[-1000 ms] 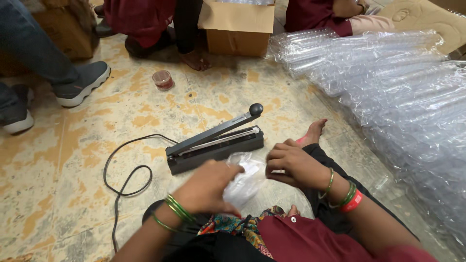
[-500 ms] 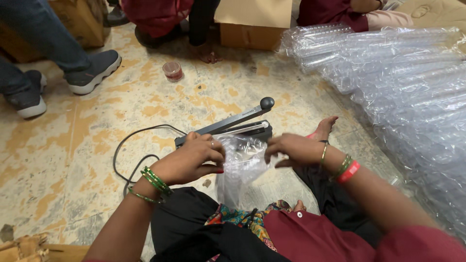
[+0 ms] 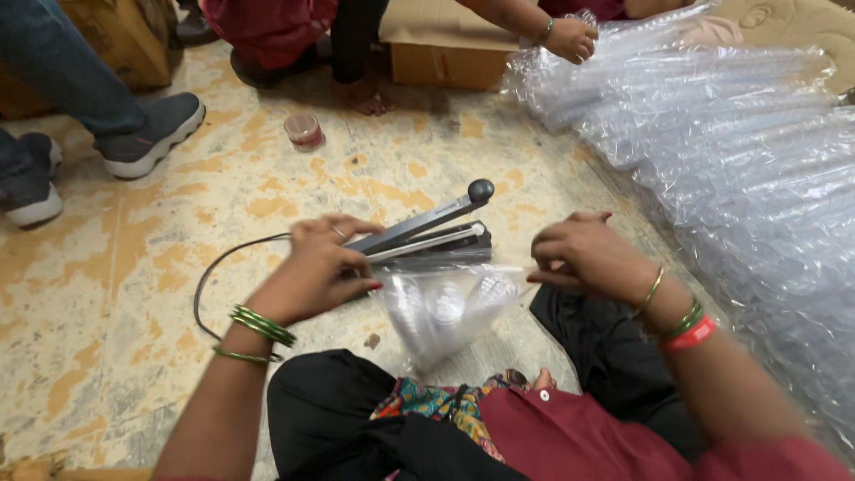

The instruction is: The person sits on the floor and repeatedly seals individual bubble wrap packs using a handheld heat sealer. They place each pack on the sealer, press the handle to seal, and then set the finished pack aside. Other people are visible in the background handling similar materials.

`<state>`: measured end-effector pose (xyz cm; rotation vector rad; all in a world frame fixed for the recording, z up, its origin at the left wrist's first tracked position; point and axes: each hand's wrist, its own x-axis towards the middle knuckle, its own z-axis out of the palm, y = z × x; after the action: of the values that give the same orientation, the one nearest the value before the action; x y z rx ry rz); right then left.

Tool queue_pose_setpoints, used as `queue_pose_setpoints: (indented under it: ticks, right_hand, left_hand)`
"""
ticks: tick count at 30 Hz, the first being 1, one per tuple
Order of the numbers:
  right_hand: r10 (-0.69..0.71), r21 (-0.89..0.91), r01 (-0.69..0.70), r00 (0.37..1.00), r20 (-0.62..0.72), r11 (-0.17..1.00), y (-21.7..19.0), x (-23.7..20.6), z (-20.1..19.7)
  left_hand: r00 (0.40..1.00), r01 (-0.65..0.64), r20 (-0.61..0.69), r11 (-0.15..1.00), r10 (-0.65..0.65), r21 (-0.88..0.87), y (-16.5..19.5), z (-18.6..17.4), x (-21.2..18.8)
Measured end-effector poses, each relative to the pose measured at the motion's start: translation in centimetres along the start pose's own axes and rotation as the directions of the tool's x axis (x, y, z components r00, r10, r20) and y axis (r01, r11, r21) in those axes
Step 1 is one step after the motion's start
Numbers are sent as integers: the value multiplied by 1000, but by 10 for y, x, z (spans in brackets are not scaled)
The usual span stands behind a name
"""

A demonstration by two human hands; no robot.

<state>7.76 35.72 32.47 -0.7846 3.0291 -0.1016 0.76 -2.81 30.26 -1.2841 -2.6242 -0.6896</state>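
A clear plastic bag [image 3: 443, 309] with small round items inside is stretched between my hands, its top edge lying at the black heat sealer [image 3: 427, 239] on the floor. My left hand [image 3: 316, 270] pinches the bag's left corner, beside the sealer's raised lever arm with its round black knob [image 3: 481, 190]. My right hand [image 3: 583, 256] pinches the right corner, just past the sealer's right end. Green bangles are on both wrists, and a red band is on the right one. The bag hangs down toward my lap.
The sealer's black cable [image 3: 214, 276] loops left over the worn yellow floor [image 3: 107, 294]. A big heap of clear plastic sleeves [image 3: 748, 151] fills the right side. A cardboard box [image 3: 445, 44], a small red cup [image 3: 304, 131], other people's shoes [image 3: 142, 134] and a hand [image 3: 570, 37] are at the far side.
Both hands lifted the bag from my lap and spread it out toward the sealer. The hands are now farther apart, with the bag's top edge pulled taut at the sealer.
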Motion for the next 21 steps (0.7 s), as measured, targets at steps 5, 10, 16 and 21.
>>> queue_pose_setpoints:
  ticks: [5,10,16,21]
  right_hand:
    - [-130,125,189,917,-378,974,10,-24,9]
    - [80,303,60,899,-430,951,21,-56,47]
    - [443,873,246,784,-435,422,25,-53,111]
    - [323,753,504,692,-645,423,25,-31,134]
  left_hand:
    - [1000,-17,-25,1000,16,-15,8,14,10]
    - [968,227,-59,954,-242,-195,33,40,8]
    - [856,180,-233,687,-462,-704,39,87,28]
    - [834,23,-251,485,-492,-874,27,138,30]
